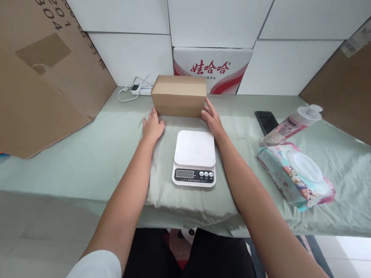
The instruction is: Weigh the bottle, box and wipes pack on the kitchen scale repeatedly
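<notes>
Flanking the brown box, which lies on the tabletop beyond the white scale: left hand, fingers spread at its near left corner; right hand, fingers apart against its right end; even, opposed contact would likely keep it square

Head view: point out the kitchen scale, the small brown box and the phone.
Kitchen scale (pixel 195 155): head view, on its white weighing plate.
Small brown box (pixel 178 102): head view, on its near side, below the top edge.
Phone (pixel 266 121): head view, on its dark upper face.
</notes>
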Available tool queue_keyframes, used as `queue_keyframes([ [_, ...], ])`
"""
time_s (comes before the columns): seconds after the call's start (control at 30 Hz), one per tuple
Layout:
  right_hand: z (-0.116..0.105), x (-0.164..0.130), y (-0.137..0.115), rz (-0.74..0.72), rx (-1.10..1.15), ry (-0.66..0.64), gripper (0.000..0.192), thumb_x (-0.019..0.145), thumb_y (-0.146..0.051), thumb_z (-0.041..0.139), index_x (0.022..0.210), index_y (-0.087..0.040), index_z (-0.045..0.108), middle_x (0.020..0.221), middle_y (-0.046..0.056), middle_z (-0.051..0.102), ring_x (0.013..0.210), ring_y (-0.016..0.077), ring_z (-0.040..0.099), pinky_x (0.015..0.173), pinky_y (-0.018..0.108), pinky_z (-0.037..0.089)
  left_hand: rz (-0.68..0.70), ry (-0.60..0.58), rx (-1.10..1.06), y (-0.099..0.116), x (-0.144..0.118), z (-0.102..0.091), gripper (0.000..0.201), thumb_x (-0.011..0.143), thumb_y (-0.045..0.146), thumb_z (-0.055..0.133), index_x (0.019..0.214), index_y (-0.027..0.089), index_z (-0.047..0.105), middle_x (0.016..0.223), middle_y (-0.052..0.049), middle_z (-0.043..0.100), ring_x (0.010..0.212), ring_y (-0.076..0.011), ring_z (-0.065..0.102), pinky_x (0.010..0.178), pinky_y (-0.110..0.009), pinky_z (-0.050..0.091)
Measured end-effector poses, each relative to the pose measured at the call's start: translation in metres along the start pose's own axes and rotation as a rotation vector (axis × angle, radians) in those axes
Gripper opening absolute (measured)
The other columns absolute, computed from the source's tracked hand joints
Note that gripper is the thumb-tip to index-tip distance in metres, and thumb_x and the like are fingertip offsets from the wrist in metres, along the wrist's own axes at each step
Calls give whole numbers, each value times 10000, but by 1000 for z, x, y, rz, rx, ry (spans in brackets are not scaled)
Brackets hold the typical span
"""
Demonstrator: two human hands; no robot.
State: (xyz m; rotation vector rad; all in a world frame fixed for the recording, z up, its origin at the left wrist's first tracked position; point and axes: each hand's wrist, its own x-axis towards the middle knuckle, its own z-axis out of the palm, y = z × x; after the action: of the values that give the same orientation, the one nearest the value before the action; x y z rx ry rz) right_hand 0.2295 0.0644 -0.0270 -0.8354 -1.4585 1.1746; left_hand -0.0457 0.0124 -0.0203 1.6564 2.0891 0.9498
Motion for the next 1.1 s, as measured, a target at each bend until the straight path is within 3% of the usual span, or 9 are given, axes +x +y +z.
queue_keyframes([
  [0.33,-1,1,1,5,3,13,962,771,-651,748,1624,-344,426,1650,52,533,1520,289,513,1237,610,457,-20,-12,54,7,-4,-2,872,882,198,578,1694,109,274,1735,-198,391,1663,-321,283,1384,-551,72],
  [0.8,-3,2,3,3,6,36,891,752,-615,794,1561,-371,514,1577,41,613,1444,309,577,1212,632,481,-10,5,23,0,0,3,854,899,192,590,1698,172,288,1742,-161,394,1666,-323,274,1384,-554,71],
  [0.97,-3,2,3,-7,20,24,904,752,-629,796,1568,-366,510,1602,39,585,1493,316,523,1219,624,472,-24,-15,76,3,-1,1,850,916,194,565,1706,131,257,1738,-181,394,1662,-309,289,1386,-528,85],
  [1.1,-2,3,6,-30,21,18,923,770,-658,778,1593,-362,484,1595,54,584,1548,328,469,1207,622,481,-15,0,63,2,-1,0,862,902,209,581,1705,169,270,1740,-154,400,1649,-313,320,1387,-534,93],
])
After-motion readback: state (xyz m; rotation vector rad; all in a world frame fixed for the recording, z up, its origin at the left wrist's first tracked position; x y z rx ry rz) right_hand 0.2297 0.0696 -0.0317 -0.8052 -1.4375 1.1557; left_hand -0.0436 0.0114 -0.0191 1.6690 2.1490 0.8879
